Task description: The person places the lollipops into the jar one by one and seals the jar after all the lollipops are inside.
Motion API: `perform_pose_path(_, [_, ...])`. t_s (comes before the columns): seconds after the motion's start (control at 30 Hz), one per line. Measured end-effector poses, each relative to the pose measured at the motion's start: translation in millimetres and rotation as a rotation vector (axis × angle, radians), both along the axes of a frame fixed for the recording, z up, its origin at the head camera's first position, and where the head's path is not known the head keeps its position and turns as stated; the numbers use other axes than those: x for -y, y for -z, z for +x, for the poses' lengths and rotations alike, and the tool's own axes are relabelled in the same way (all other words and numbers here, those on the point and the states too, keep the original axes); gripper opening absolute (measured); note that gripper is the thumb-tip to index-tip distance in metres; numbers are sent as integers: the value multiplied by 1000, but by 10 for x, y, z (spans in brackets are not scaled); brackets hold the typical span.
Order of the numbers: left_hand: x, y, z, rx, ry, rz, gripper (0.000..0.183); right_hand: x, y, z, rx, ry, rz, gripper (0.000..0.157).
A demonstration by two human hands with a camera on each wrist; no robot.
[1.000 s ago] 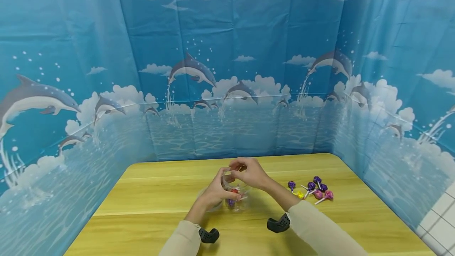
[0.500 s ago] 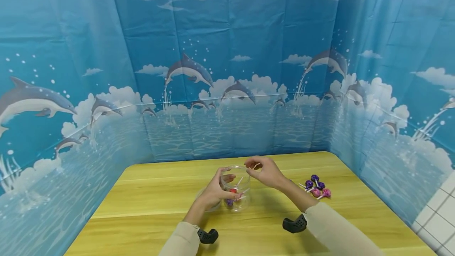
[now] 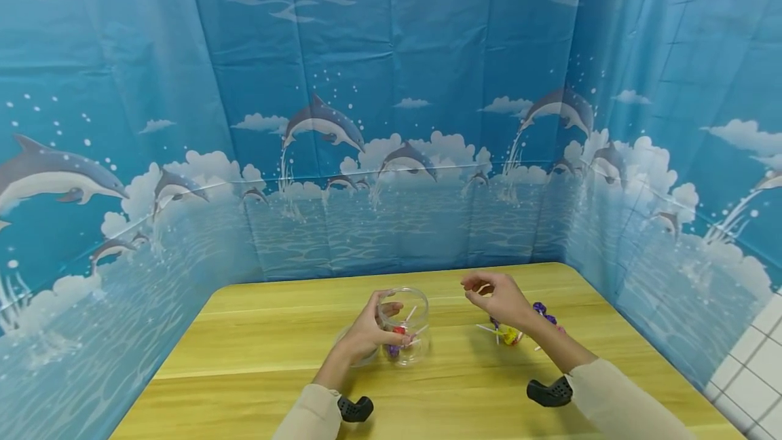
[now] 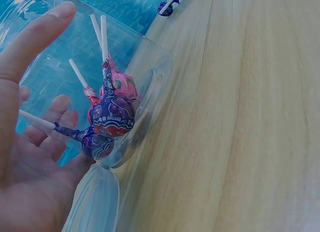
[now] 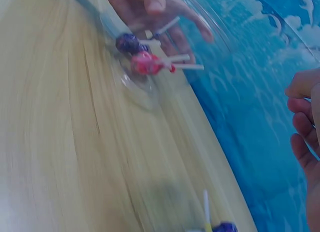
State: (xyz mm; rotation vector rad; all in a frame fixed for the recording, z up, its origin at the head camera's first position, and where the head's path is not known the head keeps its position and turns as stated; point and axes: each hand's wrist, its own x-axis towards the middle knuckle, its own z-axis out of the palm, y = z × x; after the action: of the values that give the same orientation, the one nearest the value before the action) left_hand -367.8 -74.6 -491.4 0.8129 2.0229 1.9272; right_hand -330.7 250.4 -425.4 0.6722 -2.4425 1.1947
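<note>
Head view: the left hand (image 3: pixel 369 329) grips a clear cylindrical plastic jar (image 3: pixel 421 316) at six o'clock, purple and pink wrapped lollipops (image 4: pixel 114 114) already inside, while yellow and purple wrapped lollipops (image 3: pixel 510 337) lie loose at its three o'clock, near the empty, relaxed right hand (image 3: pixel 504 299).

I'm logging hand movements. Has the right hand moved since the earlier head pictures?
Yes. Judged against the table, the right hand has moved rightward, away from the jar and toward the loose lollipops.
</note>
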Motion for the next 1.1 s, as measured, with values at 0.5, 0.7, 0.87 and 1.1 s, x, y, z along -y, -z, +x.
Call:
perform_pose_path(0.5, [10, 2, -11, -22, -16, -29, 92, -592, 103, 139, -81, 132, 39, 13])
perform_pose_path(0.7, [14, 0, 10, -19, -29, -51, 93, -833, 191, 230, -76, 174, 72, 12])
perform_pose_path(0.87, [10, 0, 8, -27, -24, -43, 93, -1023, 311, 264, -56, 210, 84, 13])
perform_pose_path(1.1, [14, 0, 14, -27, -13, -29, 92, -1189, 503, 265, -10, 240, 96, 14])
